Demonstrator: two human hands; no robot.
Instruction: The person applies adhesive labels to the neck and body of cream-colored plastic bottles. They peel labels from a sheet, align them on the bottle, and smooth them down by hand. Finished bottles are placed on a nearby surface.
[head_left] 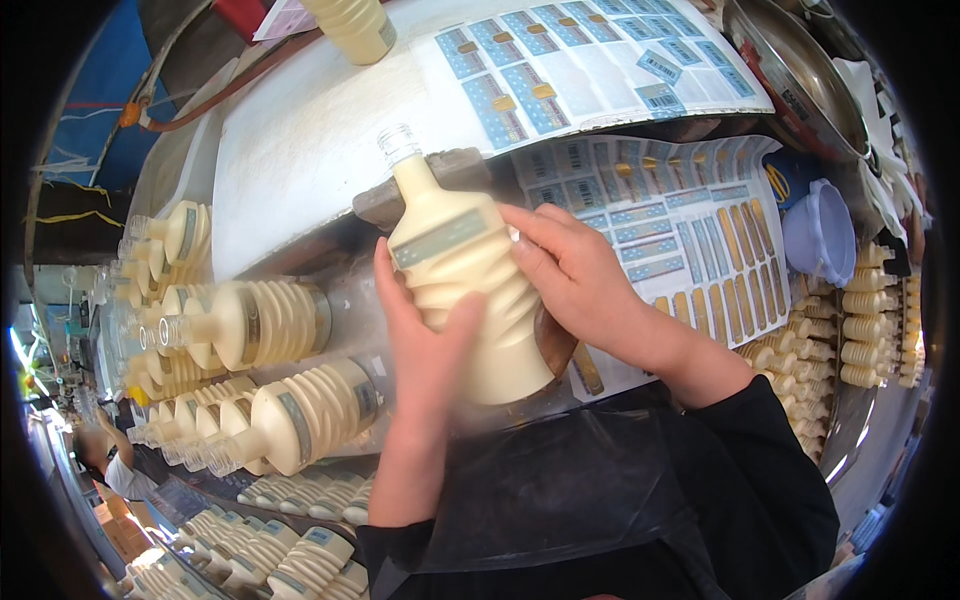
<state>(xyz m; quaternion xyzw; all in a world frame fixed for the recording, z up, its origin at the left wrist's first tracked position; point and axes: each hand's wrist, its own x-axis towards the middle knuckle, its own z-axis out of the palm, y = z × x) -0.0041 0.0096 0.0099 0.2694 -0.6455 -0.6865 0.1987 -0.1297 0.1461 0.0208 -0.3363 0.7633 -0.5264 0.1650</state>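
Observation:
A cream bottle [480, 300] with a clear threaded glass neck and a body of slanting ridges lies tilted in front of me. Across its shoulder runs a grey-blue label [450, 238]. My left hand [425, 335], a little blurred, grips the bottle's left side, its thumb over the ridges. On the other side my right hand [575, 270] closes on the bottle's edge, thumb and forefinger at the right end of the label. Behind the neck is a grey block [455, 168]; a brown rounded piece [556, 345] shows beneath the right hand.
Sheets of blue and gold labels [570, 60] lie on the white table [290, 130], and more label sheets [690, 240] lie lower right. Similar bottles [270, 320] are stacked at left. A lilac bucket [818, 232] and a metal bowl [800, 70] stand right. Another person [115, 460] is far left.

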